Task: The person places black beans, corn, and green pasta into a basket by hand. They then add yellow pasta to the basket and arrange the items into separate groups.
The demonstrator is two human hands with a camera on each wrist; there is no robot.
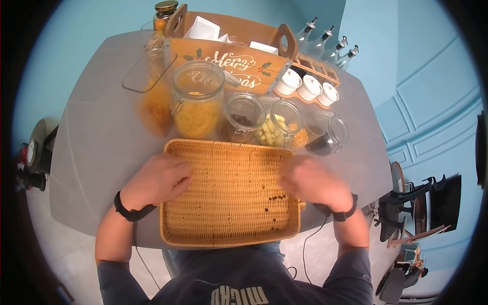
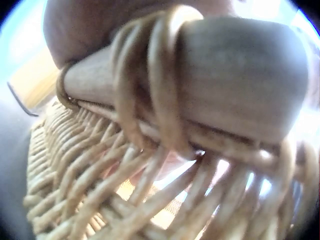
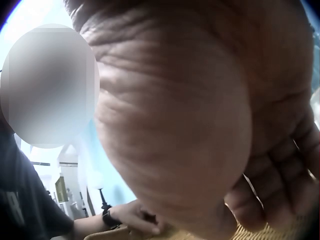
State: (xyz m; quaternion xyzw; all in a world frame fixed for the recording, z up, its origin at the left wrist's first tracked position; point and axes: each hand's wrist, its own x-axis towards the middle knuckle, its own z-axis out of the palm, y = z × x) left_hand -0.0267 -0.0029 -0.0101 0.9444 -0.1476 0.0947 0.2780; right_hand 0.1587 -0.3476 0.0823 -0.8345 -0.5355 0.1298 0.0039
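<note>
A rectangular wicker basket [image 1: 223, 188] lies at the table's near edge, in front of the person. Small dark beans [image 1: 277, 197] are scattered over its right part. My left hand [image 1: 161, 178] grips the basket's left side, its fingers reaching inside over the rim. Up close in the left wrist view, the basket's wooden handle [image 2: 235, 75] is bound with cane loops. Blurred in the head view, my right hand [image 1: 312, 180] is over the right rim. In the right wrist view its loosely bent fingers [image 3: 277, 200] point down toward the weave, with no handle in the palm.
Behind the basket stand glass jars: a tall one of yellow pasta [image 1: 198, 112], one with dark contents [image 1: 243, 119], one with pale pieces [image 1: 277, 127], and a tilted jar [image 1: 328, 137]. Farther back are a wooden crate [image 1: 223, 63], white lidded pots [image 1: 309, 89] and glass bottles [image 1: 315, 48].
</note>
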